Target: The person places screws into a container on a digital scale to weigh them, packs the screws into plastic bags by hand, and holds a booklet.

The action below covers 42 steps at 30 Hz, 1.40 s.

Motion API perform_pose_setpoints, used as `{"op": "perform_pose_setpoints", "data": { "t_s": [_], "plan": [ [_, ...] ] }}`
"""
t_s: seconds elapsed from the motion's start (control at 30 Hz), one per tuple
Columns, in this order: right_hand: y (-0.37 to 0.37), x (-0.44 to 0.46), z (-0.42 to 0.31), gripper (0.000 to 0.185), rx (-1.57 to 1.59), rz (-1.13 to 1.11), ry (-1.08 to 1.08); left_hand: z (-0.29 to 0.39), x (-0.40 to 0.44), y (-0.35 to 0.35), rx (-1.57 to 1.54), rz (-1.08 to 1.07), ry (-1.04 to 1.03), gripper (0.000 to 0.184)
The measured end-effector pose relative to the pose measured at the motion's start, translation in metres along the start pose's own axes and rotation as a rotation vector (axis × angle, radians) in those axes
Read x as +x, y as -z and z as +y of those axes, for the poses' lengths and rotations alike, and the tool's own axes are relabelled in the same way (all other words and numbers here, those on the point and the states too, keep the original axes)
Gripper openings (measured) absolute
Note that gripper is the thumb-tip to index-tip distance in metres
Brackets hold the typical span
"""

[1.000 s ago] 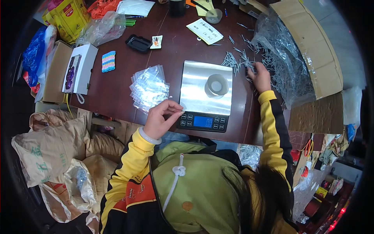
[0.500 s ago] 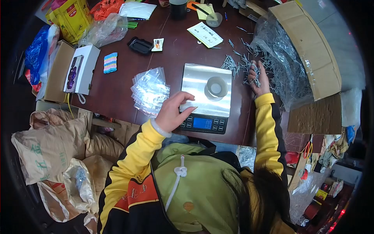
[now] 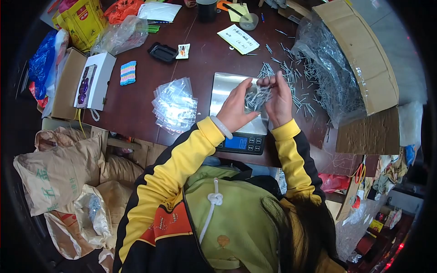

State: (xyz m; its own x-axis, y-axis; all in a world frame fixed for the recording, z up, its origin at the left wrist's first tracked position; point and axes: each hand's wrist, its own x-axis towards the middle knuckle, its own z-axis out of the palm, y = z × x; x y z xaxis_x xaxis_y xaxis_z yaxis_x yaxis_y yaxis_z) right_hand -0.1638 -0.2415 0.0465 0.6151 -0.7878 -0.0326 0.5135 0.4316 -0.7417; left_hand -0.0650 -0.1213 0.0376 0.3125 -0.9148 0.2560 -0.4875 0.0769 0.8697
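Note:
A heap of silver nails [image 3: 258, 97] lies between my two hands, over the small round cup on the digital scale [image 3: 224, 78]; the nails and hands mostly hide the cup. My left hand [image 3: 235, 107] curves around the left side of the heap, thumb and fingers apart. At the right side is my right hand [image 3: 278, 101], its fingers curled in against the nails and its thumb pointing up. Whether the left fingers touch the cup is hard to make out. Loose nails [image 3: 300, 91] are scattered right of the scale.
Clear zip bags [image 3: 175, 107] are fanned out left of the scale. A cardboard box [image 3: 359, 54] with a plastic liner full of nails stands at the right. Farther back are a black tray [image 3: 163, 53], a handwritten paper [image 3: 238, 39] and a dark mug [image 3: 207, 10].
My right hand has come left from the loose pile to the scale, bringing nails over the cup. My left hand has moved right and up to the cup's left side.

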Motion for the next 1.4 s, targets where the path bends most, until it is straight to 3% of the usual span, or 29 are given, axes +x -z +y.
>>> {"op": "perform_pose_setpoints", "data": {
  "t_s": [0.03,0.27,0.4,0.47,0.57,0.7,0.8,0.9,1.3,1.4],
  "plan": [
    [0.001,0.000,0.001,0.028,-0.005,-0.077,0.056,0.000,0.000,0.000,0.002,-0.005,0.004,0.092],
    [0.031,0.008,-0.026,0.023,0.096,-0.001,0.018,-0.005,-0.018,0.022,0.009,0.053,-0.046,0.087],
    [0.074,0.005,-0.054,0.020,-0.435,0.122,0.086,-0.018,-0.056,0.074,-0.044,0.105,0.087,0.077],
    [0.092,0.001,-0.064,0.020,-0.731,0.099,0.072,-0.018,-0.077,0.098,0.185,0.171,0.141,0.055],
    [0.104,-0.005,-0.066,0.014,-0.899,0.038,0.054,-0.021,-0.105,0.121,0.365,0.066,0.150,0.038],
    [0.071,-0.014,-0.060,0.015,-0.978,-0.120,0.012,-0.016,-0.127,0.112,0.498,-0.032,0.170,0.034],
    [0.030,-0.018,-0.057,0.020,-1.363,-0.339,0.173,-0.025,-0.130,0.094,0.565,0.023,0.142,0.027],
    [0.014,-0.016,-0.042,0.019,-1.492,-0.456,0.338,-0.030,-0.125,0.083,0.591,0.121,0.088,0.020],
    [0.001,-0.019,-0.051,0.010,-1.449,-0.373,0.140,-0.029,-0.122,0.083,0.425,0.244,0.158,0.013],
    [0.013,-0.013,-0.064,0.011,-1.289,-0.298,0.108,-0.028,-0.120,0.087,0.398,0.239,0.165,0.013]
  ]
}}
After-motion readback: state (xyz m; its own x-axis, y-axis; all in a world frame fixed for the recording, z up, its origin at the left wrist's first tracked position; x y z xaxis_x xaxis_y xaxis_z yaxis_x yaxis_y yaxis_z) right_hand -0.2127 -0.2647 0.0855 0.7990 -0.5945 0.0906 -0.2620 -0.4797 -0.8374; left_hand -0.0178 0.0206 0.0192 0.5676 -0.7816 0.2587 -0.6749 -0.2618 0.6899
